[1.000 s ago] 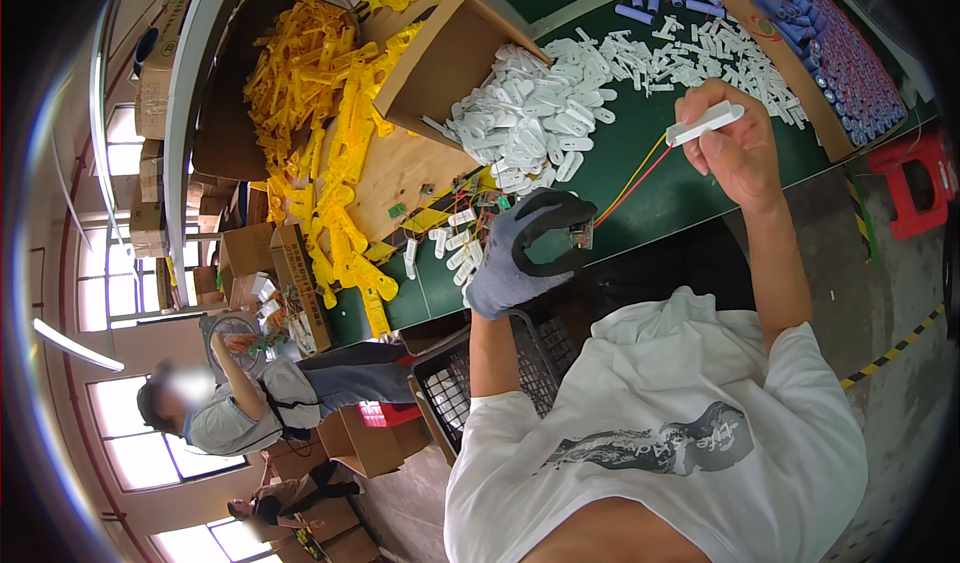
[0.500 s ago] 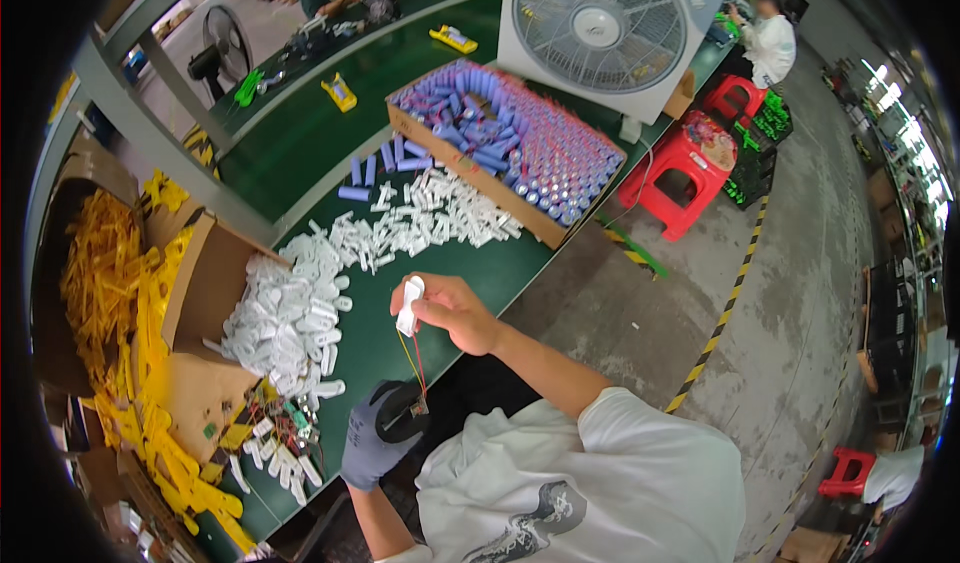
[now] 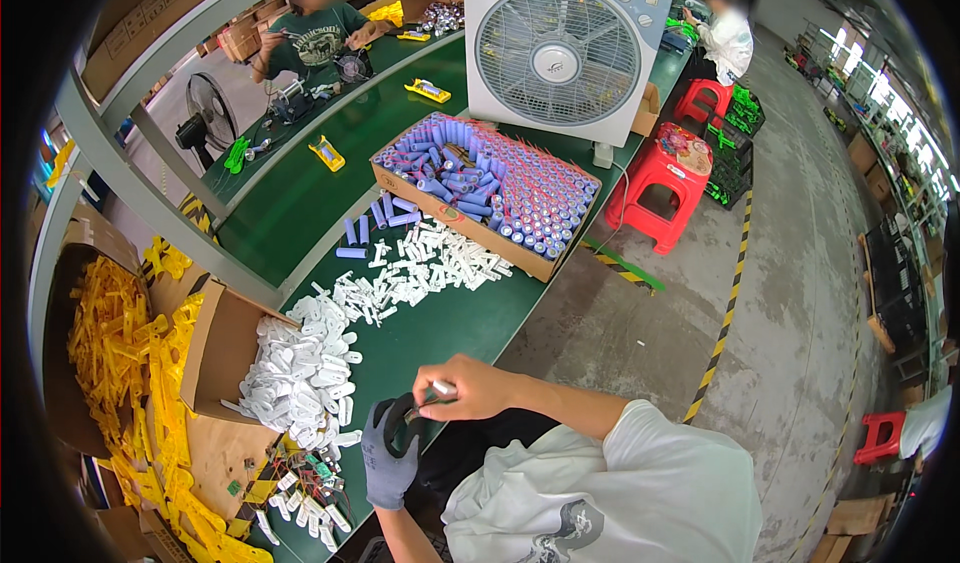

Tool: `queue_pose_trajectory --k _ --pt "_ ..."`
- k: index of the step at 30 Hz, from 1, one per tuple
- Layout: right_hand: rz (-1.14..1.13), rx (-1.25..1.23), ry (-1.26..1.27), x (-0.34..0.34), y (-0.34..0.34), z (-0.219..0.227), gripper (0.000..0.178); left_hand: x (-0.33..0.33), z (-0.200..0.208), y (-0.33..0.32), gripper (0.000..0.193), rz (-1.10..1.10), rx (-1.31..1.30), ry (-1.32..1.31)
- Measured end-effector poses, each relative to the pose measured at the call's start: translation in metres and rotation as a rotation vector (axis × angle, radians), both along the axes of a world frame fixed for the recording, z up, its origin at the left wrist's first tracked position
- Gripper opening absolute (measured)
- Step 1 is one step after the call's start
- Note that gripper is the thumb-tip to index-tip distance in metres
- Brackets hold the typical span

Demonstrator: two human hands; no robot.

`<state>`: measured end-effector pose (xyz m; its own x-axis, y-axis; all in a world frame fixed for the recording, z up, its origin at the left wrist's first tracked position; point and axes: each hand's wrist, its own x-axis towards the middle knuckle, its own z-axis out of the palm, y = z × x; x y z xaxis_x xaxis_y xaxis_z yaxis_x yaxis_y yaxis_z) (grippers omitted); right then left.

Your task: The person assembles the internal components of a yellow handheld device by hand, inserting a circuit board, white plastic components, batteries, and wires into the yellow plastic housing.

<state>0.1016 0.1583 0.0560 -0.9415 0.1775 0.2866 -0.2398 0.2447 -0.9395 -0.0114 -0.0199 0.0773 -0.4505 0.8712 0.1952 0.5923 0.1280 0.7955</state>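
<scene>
My left hand (image 3: 392, 458), in a grey glove with black fingers, is closed and pinches a small circuit board (image 3: 412, 416) at its fingertips; most of the board is hidden. My bare right hand (image 3: 472, 388) meets it from the right, its fingertips touching or nearly touching the board. Curled within those right fingers is a white plastic piece (image 3: 443, 390), only its end showing. Left of the gloved hand lie loose circuit boards with wires (image 3: 318, 471) and white wired parts (image 3: 305, 511). Beyond them is a heap of white plastic covers (image 3: 305, 368).
Farther up the green bench (image 3: 440, 338), small white pieces (image 3: 425, 273) lie before a cardboard box of purple battery cells (image 3: 490, 188). A box fan (image 3: 555, 63) stands behind. Yellow plastic parts (image 3: 120, 333) fill the left side. Red stools (image 3: 665, 188) stand right. Another person (image 3: 320, 48) sits across.
My right hand has come down to my left with the white piece, which has turned in the fingers. The red and yellow wires stretched between the hands no longer show clearly. The view has tilted up.
</scene>
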Motion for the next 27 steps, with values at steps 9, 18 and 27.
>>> queue_pose_trajectory --k 9,18,27 --pt "0.015 0.294 0.026 -0.012 -0.016 -0.005 0.026 -0.016 -0.014 -0.015 0.031 0.091 0.016 -0.200" --pt "0.036 0.386 0.091 -0.013 -0.019 -0.011 0.018 -0.010 -0.014 -0.021 0.021 0.140 -0.104 -0.234" --pt "-0.030 0.329 0.046 -0.014 -0.011 -0.006 0.020 -0.003 -0.001 -0.006 0.028 0.190 -0.073 -0.075"
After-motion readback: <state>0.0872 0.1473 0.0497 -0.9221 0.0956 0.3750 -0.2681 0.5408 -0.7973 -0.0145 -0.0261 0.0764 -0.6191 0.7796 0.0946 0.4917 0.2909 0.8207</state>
